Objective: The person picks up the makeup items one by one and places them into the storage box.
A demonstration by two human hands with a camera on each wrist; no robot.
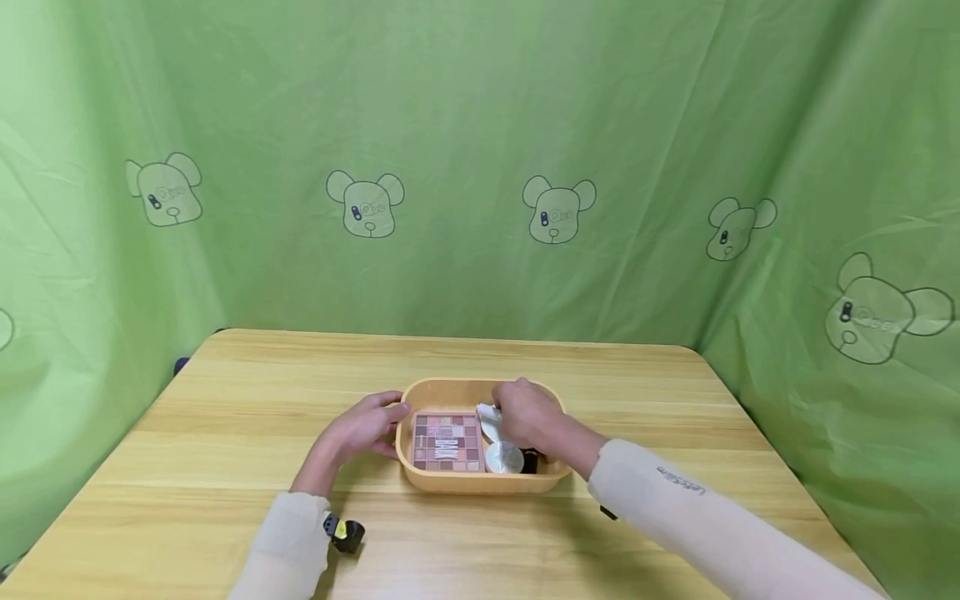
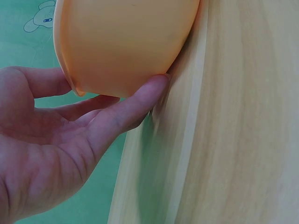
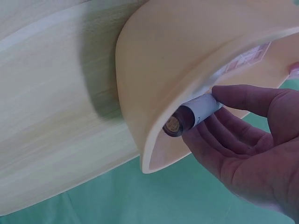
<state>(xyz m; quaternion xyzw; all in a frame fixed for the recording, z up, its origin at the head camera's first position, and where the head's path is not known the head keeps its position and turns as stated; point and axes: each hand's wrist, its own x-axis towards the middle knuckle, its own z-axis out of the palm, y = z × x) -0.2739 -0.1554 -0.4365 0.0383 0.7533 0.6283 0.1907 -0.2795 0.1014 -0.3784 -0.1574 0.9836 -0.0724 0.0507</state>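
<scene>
A pale orange plastic basket (image 1: 480, 483) sits on the wooden table. My left hand (image 1: 369, 425) holds its left end; in the left wrist view the thumb (image 2: 152, 88) presses low on the wall and a finger reaches the rim. Inside the basket, my right hand (image 1: 528, 412) pinches a small white cosmetic tube (image 3: 204, 108) between thumb and fingers. The tube has a dark end with a gold-brown round face. Left of it lies a pink eyeshadow palette (image 1: 447, 443) with many colour squares. A round, shiny white case (image 1: 504, 457) lies near the front wall.
A black item (image 1: 529, 461) sits beside the round case, partly covered by the right hand. The wooden table (image 1: 300, 367) extends around the basket. Green curtains (image 1: 465, 275) with bear-head drawings hang behind and at both sides.
</scene>
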